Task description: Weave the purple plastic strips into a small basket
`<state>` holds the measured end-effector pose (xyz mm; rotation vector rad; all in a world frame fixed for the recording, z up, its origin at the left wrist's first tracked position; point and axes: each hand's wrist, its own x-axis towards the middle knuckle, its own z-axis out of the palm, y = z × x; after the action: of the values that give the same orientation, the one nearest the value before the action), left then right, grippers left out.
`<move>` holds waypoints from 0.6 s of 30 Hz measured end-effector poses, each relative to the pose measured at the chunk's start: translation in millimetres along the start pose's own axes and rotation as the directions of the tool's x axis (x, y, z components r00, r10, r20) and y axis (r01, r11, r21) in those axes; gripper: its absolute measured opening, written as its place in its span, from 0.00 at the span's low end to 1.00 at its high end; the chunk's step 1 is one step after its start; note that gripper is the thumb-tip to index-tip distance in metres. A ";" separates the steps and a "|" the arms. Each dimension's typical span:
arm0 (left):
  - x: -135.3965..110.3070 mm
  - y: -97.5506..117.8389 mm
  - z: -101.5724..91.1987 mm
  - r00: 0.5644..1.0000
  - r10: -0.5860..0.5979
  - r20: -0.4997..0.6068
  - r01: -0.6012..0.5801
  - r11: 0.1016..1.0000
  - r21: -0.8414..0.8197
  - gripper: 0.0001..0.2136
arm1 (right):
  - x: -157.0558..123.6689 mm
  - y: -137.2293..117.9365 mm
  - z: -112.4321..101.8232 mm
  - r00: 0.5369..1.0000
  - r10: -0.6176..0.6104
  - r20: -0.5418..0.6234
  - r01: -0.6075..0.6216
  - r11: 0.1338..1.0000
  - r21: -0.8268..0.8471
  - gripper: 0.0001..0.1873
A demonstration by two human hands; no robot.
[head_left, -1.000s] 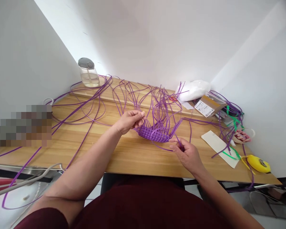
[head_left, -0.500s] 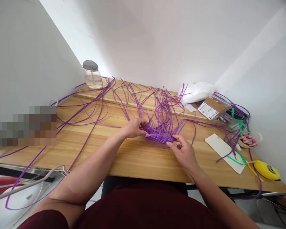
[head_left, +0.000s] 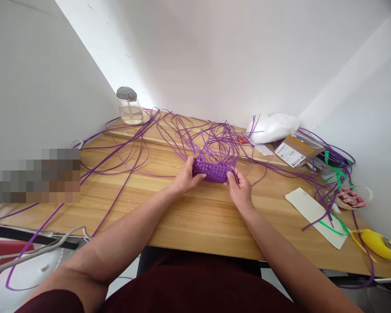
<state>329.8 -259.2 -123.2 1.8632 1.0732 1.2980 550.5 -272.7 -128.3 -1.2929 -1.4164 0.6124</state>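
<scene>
1. Left hand [head_left: 186, 177]: thumb on the near face, pinching the left end of the purple woven piece [head_left: 213, 170]; fingertips behind it hidden.
2. Right hand [head_left: 241, 189]: thumb pressed on the right end, pinching; other fingertips hard to make out.
3. Woven piece between both hands, over mid-table [head_left: 195, 226]; resting or lifted, cannot tell; purple strands [head_left: 226, 132] beyond, too tangled to trace.
4. Far left, lidded bottle [head_left: 130, 111]; far right, white bag [head_left: 275, 127]; left, pixelated patch, contents unreadable.
</scene>
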 end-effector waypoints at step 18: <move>-0.2 -7.3 -1.7 0.999 0.049 0.012 -0.049 0.998 0.030 0.29 | 7.6 18.9 2.6 0.992 -0.060 0.113 0.076 0.987 -0.143 0.27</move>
<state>326.3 -255.9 -128.8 1.9278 1.0530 1.3038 556.4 -259.8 -143.2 -1.3370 -1.6143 0.5473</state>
